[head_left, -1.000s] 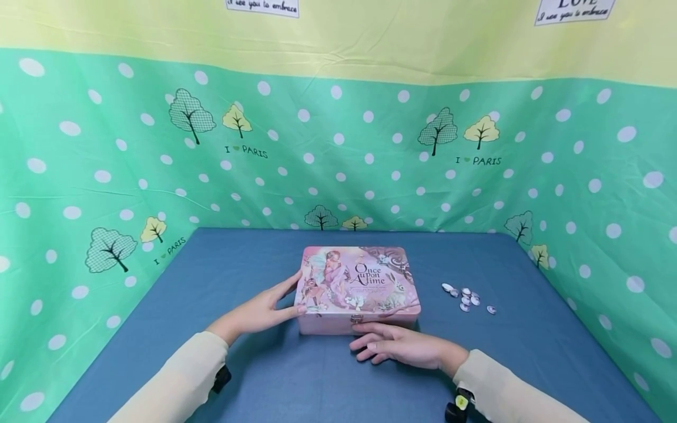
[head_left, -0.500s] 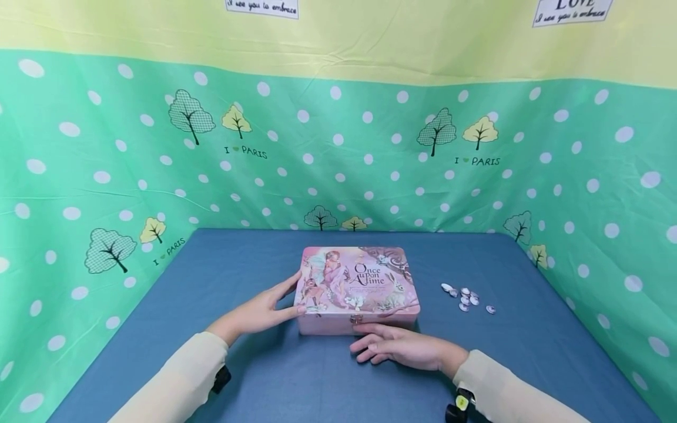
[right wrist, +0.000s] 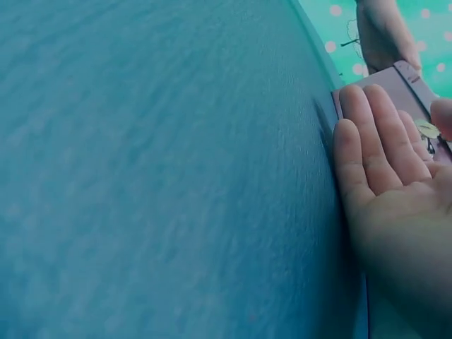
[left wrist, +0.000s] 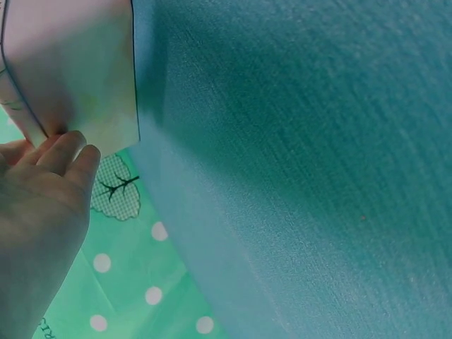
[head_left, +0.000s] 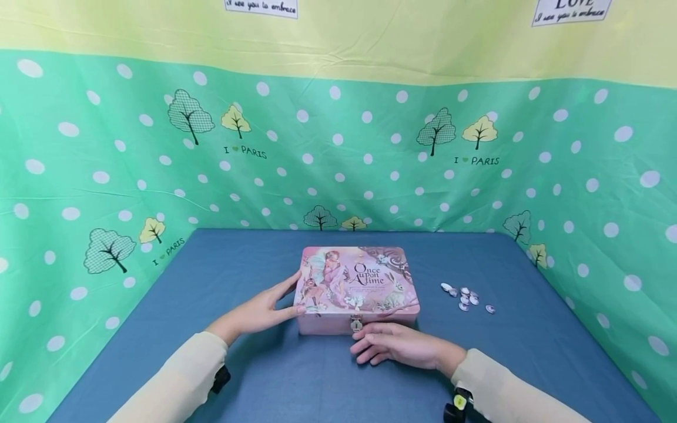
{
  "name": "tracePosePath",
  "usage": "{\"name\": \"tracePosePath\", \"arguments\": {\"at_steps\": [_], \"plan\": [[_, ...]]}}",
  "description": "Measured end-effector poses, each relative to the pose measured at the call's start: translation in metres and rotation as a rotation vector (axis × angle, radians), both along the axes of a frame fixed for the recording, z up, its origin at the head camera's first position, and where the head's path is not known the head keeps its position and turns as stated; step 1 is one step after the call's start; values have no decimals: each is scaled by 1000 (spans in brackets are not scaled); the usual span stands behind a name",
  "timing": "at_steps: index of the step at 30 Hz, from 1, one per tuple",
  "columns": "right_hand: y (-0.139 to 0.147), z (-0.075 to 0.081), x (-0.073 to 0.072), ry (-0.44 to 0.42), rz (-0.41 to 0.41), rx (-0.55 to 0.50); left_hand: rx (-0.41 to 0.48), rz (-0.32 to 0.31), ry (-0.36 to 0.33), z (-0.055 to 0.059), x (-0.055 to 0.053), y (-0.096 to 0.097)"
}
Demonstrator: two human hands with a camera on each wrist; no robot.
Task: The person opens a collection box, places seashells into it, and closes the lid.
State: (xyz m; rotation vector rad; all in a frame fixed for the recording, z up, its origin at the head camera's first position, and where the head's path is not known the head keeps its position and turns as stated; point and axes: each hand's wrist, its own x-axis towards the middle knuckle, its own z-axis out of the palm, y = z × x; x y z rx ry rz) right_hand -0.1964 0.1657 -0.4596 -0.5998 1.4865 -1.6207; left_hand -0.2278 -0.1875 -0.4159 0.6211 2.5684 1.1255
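Note:
A pink tin box [head_left: 357, 279] with "Once upon a Time" on its closed lid sits on the blue table. My left hand [head_left: 259, 308] lies at its left end, thumb on the lid's front corner and fingers spread along the side; in the left wrist view fingertips [left wrist: 67, 141] touch the end wall. At the front centre hangs a metal latch [head_left: 357, 324]. My right hand [head_left: 399, 345] is palm up just right of and below that latch, fingers extended and holding nothing. In the right wrist view the latch [right wrist: 426, 128] shows between thumb and fingers.
Several small purple-and-white shell-like pieces [head_left: 465, 298] lie right of the box. A green polka-dot cloth [head_left: 338, 164] hangs behind and at both sides of the blue tabletop [head_left: 317, 388].
The latch, earlier mostly hidden behind my right index finger, now shows its face hanging down the box front. My right fingers have drawn slightly off it. The left hand stays put.

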Motion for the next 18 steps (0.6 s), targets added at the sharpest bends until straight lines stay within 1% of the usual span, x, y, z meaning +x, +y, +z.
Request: {"name": "tracePosePath", "arguments": {"at_steps": [4,12,18], "plan": [[-6,1,-1,15,-5,-15,1,-3,1,0,1,0],[-15,4,-3,40,-18,12,-5,-5,7,-1,-1,0],[-21,4,-2,109,-50,45,5,-15,24,-2,-2,-2]]}}
